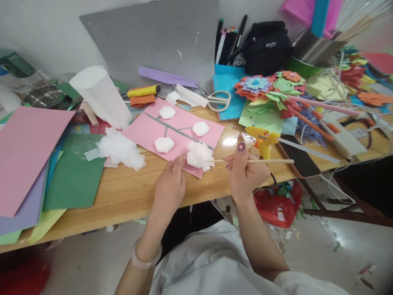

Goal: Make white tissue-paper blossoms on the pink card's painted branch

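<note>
A pink sheet of paper lies askew on the table, with grey-green branch-like lines and several white paper pieces on it. Near its front corner sits a ruffled white tissue-paper puff. My right hand pinches a thin wooden stick held level, its left tip at the puff's right edge. Fingers stretched forward, my left hand rests at the sheet's front edge, just left of the puff. A heap of white tissue squares lies further left.
Behind my right hand is a yellow glue gun beside a phone. Coloured sheets are stacked at left, near a white roll. Scissors and paper flowers lie behind. A red bag is below the table.
</note>
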`<state>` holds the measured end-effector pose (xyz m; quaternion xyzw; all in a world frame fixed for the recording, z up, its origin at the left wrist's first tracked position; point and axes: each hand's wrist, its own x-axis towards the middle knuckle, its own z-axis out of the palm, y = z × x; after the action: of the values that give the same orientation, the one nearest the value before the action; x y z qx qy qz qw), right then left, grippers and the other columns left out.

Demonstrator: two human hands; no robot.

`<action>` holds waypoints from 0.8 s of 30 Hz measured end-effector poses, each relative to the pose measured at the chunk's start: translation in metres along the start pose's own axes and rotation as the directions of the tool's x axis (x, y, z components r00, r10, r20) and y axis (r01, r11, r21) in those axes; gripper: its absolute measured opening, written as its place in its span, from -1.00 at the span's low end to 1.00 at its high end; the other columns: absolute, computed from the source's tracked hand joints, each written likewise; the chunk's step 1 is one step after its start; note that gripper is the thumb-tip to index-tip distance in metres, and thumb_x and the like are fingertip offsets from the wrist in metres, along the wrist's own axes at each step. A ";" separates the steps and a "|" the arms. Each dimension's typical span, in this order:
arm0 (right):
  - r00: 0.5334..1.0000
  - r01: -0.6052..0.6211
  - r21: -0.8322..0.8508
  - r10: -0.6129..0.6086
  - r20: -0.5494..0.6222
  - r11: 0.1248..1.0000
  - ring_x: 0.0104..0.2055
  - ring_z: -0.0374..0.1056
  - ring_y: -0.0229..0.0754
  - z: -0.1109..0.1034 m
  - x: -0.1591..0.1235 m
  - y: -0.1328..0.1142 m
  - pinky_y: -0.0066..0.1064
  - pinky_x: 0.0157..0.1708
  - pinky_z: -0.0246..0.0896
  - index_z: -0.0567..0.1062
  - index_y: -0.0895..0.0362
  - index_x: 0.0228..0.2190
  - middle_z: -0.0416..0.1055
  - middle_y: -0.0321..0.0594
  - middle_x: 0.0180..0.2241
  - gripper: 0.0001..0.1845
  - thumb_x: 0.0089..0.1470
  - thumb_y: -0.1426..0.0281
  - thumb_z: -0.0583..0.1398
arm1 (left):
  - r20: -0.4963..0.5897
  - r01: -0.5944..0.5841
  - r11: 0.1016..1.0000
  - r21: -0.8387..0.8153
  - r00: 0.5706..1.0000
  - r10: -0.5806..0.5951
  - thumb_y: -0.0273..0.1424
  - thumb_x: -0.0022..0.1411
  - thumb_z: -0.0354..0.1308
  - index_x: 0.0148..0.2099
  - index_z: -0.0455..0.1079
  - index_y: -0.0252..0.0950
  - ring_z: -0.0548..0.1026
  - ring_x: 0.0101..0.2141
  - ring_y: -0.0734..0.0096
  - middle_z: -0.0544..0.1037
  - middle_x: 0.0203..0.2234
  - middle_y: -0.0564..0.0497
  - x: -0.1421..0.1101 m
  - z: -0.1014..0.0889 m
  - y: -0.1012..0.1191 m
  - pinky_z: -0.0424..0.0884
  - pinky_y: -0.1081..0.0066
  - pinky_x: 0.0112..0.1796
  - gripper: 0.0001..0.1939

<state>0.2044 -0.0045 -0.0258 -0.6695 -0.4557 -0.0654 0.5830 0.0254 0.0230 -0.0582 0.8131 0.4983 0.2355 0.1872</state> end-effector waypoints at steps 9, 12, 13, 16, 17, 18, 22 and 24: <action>0.998 -0.036 -0.002 0.036 -0.057 0.999 -0.68 0.29 -0.33 0.007 0.006 0.009 -0.43 -0.53 0.20 0.55 0.11 -0.65 0.32 -0.37 -0.76 -0.47 0.25 0.12 0.14 | 0.005 0.026 1.000 -0.009 1.000 -0.026 -0.58 0.31 -0.10 0.28 0.25 -0.33 0.45 0.18 0.09 0.46 0.19 -0.23 0.000 0.000 0.000 0.41 0.04 0.16 -0.48; 0.990 -0.097 0.064 0.103 -0.101 0.993 -0.70 0.26 -0.34 0.005 0.007 0.005 -0.43 -0.55 0.17 0.54 0.12 -0.67 0.28 -0.38 -0.79 -0.43 0.26 0.10 0.13 | 0.005 0.001 1.000 -0.008 1.000 -0.001 -0.59 0.31 -0.10 0.28 0.25 -0.33 0.44 0.19 0.11 0.45 0.20 -0.21 0.000 0.000 0.001 0.40 0.07 0.16 -0.49; 0.984 -0.119 0.100 0.131 -0.119 0.988 -0.71 0.24 -0.34 0.003 0.007 0.003 -0.43 -0.58 0.15 0.54 0.12 -0.67 0.26 -0.38 -0.80 -0.41 0.27 0.09 0.11 | 0.003 -0.013 1.000 -0.013 1.000 0.013 -0.59 0.32 -0.10 0.28 0.26 -0.33 0.43 0.19 0.13 0.45 0.21 -0.21 -0.001 -0.001 0.001 0.39 0.08 0.17 -0.49; 0.964 -0.154 0.231 0.198 -0.180 0.961 -0.74 0.20 -0.34 -0.002 0.009 0.000 -0.44 -0.65 0.08 0.50 0.14 -0.69 0.23 -0.38 -0.81 -0.37 0.29 0.08 0.08 | -0.032 -0.014 0.998 -0.059 0.999 0.012 -0.53 0.34 -0.05 0.22 0.33 -0.29 0.50 0.12 0.20 0.54 0.12 -0.15 -0.006 -0.012 0.002 0.43 0.18 0.12 -0.56; 0.957 -0.150 0.272 0.209 -0.201 0.950 -0.74 0.20 -0.34 -0.003 0.009 0.001 -0.44 -0.66 0.07 0.49 0.14 -0.68 0.23 -0.38 -0.80 -0.38 0.29 0.07 0.07 | -0.073 0.013 0.997 -0.075 0.997 -0.019 -0.49 0.35 -0.01 0.17 0.38 -0.26 0.56 0.05 0.23 0.59 0.04 -0.12 -0.009 -0.018 0.000 0.46 0.23 0.07 -0.62; 0.952 -0.142 0.305 0.214 -0.217 0.942 -0.73 0.21 -0.33 -0.003 0.009 0.004 -0.44 -0.66 0.07 0.49 0.14 -0.66 0.25 -0.38 -0.79 -0.40 0.28 0.07 0.08 | -0.131 0.058 0.995 -0.085 0.989 -0.069 -0.44 0.35 0.04 0.10 0.43 -0.23 0.60 -0.04 0.26 0.64 -0.05 -0.08 -0.012 -0.025 -0.003 0.48 0.28 0.01 -0.68; 0.943 -0.142 0.365 0.238 -0.233 0.920 -0.69 0.23 -0.31 0.001 0.005 0.022 -0.40 -0.66 0.08 0.52 0.13 -0.51 0.33 -0.37 -0.69 -0.51 0.24 0.04 0.12 | -0.418 0.330 0.941 -0.073 0.847 -0.330 -0.29 0.29 0.17 -0.15 0.51 -0.19 0.59 -0.35 0.33 0.63 -0.41 0.05 -0.021 -0.060 -0.032 0.45 0.34 -0.16 -0.85; 0.945 -0.164 0.382 0.255 -0.204 0.910 -0.68 0.22 -0.30 0.004 0.002 0.029 -0.39 -0.67 0.06 0.52 0.12 -0.47 0.34 -0.36 -0.66 -0.53 0.21 0.02 0.14 | -0.447 0.427 0.904 -0.034 0.802 -0.396 -0.30 0.26 0.17 -0.19 0.50 -0.20 0.58 -0.31 0.28 0.62 -0.37 0.02 -0.018 -0.078 -0.052 0.42 0.30 -0.15 -0.87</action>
<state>0.2239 0.0021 -0.0469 -0.5831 -0.3080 -0.0010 0.7517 -0.0636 0.0344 -0.0261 0.6162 0.6997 0.3508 0.0874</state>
